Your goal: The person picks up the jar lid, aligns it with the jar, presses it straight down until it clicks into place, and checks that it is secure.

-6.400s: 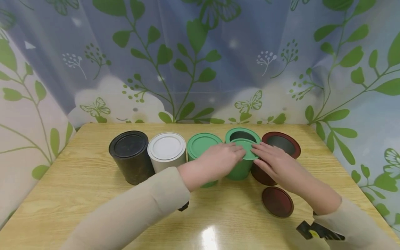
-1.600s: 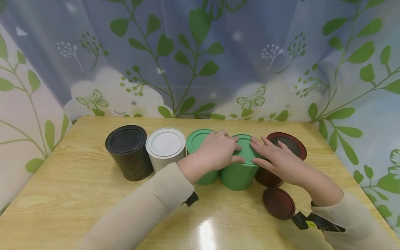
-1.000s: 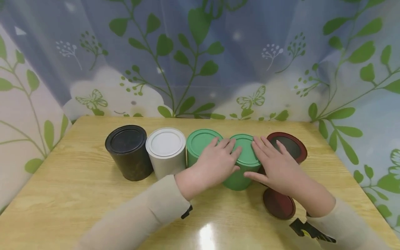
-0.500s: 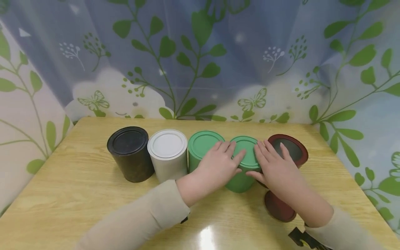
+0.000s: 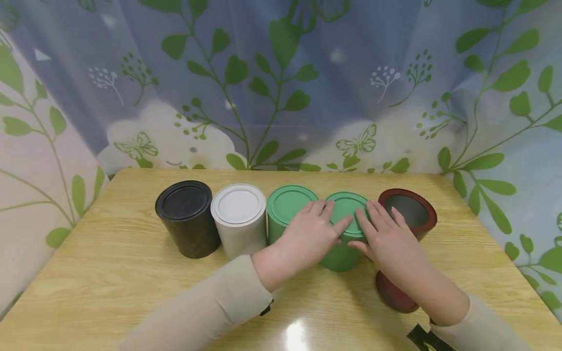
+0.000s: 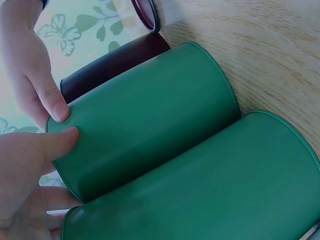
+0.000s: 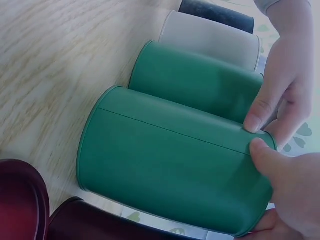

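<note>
A lidded green canister (image 5: 340,256) stands between both hands in the head view. My left hand (image 5: 309,236) holds its top from the left, the thumb on the front wall and one finger on the lid. Opposite it, my right hand (image 5: 391,239) spans the right rim, with its thumb on the front wall as well. The green lid (image 5: 347,207) sits on the top; part of its edge is under the fingers. Both thumbs show close together below the rim in the wrist views. A second lidded green canister (image 5: 290,201) stands to the left, partly behind my left hand.
A white lidded canister (image 5: 239,234) and a black lidded one (image 5: 193,234) stand further left on the wooden table (image 5: 110,273). An open dark red canister (image 5: 428,214) stands at right. Its red lid (image 5: 391,295) lies in front, partly under my right wrist. A patterned curtain (image 5: 263,97) hangs behind.
Several seconds ago the green canister's lid was tilted off its open mouth; now it covers the top. Lately both hands have shifted their fingers a little round the rim.
</note>
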